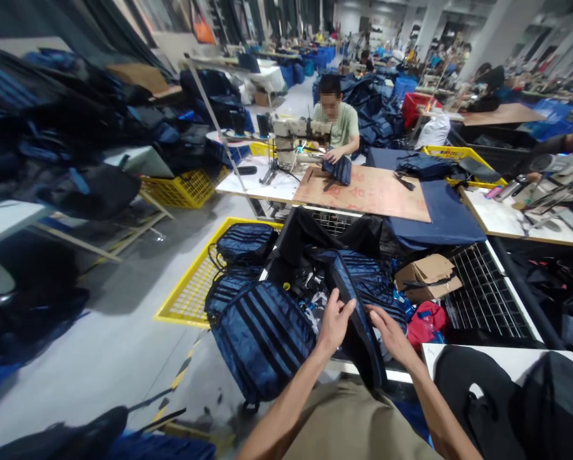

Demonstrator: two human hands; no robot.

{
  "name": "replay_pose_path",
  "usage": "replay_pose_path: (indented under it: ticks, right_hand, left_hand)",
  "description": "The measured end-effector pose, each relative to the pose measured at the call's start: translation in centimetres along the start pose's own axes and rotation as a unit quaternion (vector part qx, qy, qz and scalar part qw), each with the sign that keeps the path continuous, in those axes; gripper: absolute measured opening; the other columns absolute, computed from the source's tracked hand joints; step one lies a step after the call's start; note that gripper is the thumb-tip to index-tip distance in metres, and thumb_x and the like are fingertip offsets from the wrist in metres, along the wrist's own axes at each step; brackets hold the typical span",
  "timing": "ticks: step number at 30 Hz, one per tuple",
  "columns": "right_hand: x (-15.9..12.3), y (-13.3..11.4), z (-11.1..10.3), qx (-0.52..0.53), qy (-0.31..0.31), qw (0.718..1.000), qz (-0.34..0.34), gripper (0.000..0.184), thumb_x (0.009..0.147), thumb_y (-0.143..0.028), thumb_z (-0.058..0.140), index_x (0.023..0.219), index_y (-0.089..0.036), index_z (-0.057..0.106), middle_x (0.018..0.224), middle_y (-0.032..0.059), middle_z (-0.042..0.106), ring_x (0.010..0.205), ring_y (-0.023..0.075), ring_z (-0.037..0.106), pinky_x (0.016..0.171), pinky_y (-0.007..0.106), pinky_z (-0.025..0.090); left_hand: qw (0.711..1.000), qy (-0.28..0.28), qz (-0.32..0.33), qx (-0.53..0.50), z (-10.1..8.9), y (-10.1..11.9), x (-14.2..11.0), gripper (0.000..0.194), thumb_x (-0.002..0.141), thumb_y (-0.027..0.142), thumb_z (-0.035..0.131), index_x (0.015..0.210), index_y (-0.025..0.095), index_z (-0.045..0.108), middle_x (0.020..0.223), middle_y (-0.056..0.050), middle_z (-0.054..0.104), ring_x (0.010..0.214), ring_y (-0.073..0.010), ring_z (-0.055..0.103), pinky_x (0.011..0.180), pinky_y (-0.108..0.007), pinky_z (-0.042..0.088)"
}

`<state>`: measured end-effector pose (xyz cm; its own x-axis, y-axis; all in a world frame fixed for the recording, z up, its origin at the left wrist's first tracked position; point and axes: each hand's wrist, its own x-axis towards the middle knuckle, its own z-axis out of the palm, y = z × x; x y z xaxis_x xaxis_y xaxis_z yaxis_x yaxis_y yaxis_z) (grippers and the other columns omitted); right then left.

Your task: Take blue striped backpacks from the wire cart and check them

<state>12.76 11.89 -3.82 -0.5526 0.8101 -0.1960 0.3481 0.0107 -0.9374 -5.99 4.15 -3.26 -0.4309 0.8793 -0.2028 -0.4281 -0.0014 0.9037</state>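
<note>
Both my hands grip a dark blue striped bag piece (363, 287) that stands on edge over a wire bin. My left hand (335, 321) pinches its left edge with fingers closed. My right hand (389, 332) clasps the right side of the same piece. Black fabric and straps (315, 243) fill the bin behind it. To the left of my left hand, a finished blue striped backpack (262, 338) hangs off the bin's side, and two more striped bags (243, 246) lie beyond it.
A yellow wire frame (190, 287) lies on the floor at left. A cardboard box (427, 275) and red cloth (425, 322) sit on the wire rack at right. A person sews at a machine (296, 131) across a brown board (367, 191). Bag piles line the left.
</note>
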Motion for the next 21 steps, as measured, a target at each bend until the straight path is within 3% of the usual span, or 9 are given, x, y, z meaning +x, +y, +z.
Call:
replay_pose_path:
  ticks: [3,5,8,11,15,18,21]
  right_hand:
    - [1.8,-4.0,2.9,-0.028,0.045,0.993,-0.105,0.045,0.113,-0.061,0.054,0.125,-0.026,0.079,0.124,0.0097,0.080,0.115,0.0273,0.073,0.107,0.041,0.056]
    - [2.1,-5.1,4.4,-0.057,0.093,0.984,-0.144,0.048,0.116,-0.059,0.047,0.107,-0.025,0.079,0.106,0.0080,0.077,0.098,0.0247,0.069,0.093,0.037,0.055]
    - [1.5,-5.1,5.4,-0.075,0.126,0.975,-0.166,0.051,0.117,-0.057,0.045,0.088,-0.024,0.071,0.089,0.0038,0.067,0.084,0.0217,0.059,0.080,0.034,0.049]
    - [0.6,-4.6,5.7,-0.065,0.122,0.976,-0.168,0.049,0.118,-0.055,0.046,0.087,-0.025,0.068,0.088,0.0024,0.064,0.083,0.0210,0.056,0.080,0.033,0.047]
    - [-0.1,-4.5,5.7,-0.055,0.117,0.978,-0.163,0.047,0.118,-0.056,0.047,0.087,-0.025,0.066,0.088,0.0022,0.064,0.084,0.0216,0.055,0.082,0.033,0.046]
    - [-0.4,-4.5,5.6,-0.052,0.119,0.979,-0.156,0.047,0.117,-0.057,0.047,0.089,-0.026,0.067,0.091,0.0028,0.066,0.086,0.0225,0.055,0.084,0.034,0.047]
    - [-0.6,-4.5,5.3,-0.050,0.132,0.979,-0.150,0.048,0.117,-0.057,0.047,0.089,-0.025,0.068,0.092,0.0032,0.067,0.088,0.0223,0.057,0.085,0.034,0.047]
  left_hand:
    - [0.997,-0.057,0.017,0.046,0.4,1.3,-0.7,0.056,0.099,0.064,0.076,0.137,0.025,0.069,0.112,-0.009,0.081,0.097,-0.0238,0.075,0.088,-0.035,0.060]
    - [0.996,-0.040,0.015,0.077,0.2,2.4,-0.8,0.055,0.100,0.069,0.073,0.132,0.025,0.074,0.116,-0.009,0.080,0.099,-0.0240,0.074,0.089,-0.035,0.060]
    - [0.995,0.010,0.007,0.103,-0.3,4.4,-0.3,0.059,0.097,0.078,0.068,0.108,0.021,0.079,0.098,-0.006,0.075,0.084,-0.0216,0.068,0.070,-0.031,0.059]
    - [0.998,0.052,-0.007,-0.021,-0.2,5.9,0.6,0.059,0.090,0.080,0.077,0.095,0.021,0.076,0.086,-0.003,0.071,0.076,-0.0191,0.065,0.062,-0.028,0.055]
    - [0.988,0.067,-0.018,-0.140,0.8,6.8,1.5,0.050,0.079,0.065,0.096,0.089,0.021,0.074,0.082,-0.001,0.070,0.072,-0.0146,0.060,0.065,-0.025,0.049]
    - [0.993,0.059,-0.009,-0.102,1.2,6.7,1.6,0.050,0.084,0.068,0.091,0.085,0.021,0.072,0.080,0.000,0.067,0.072,-0.0152,0.056,0.067,-0.026,0.047]
    - [0.998,0.059,0.026,0.017,1.3,5.7,0.8,0.049,0.092,0.067,0.083,0.078,0.023,0.067,0.073,0.002,0.060,0.069,-0.0164,0.052,0.065,-0.028,0.044]
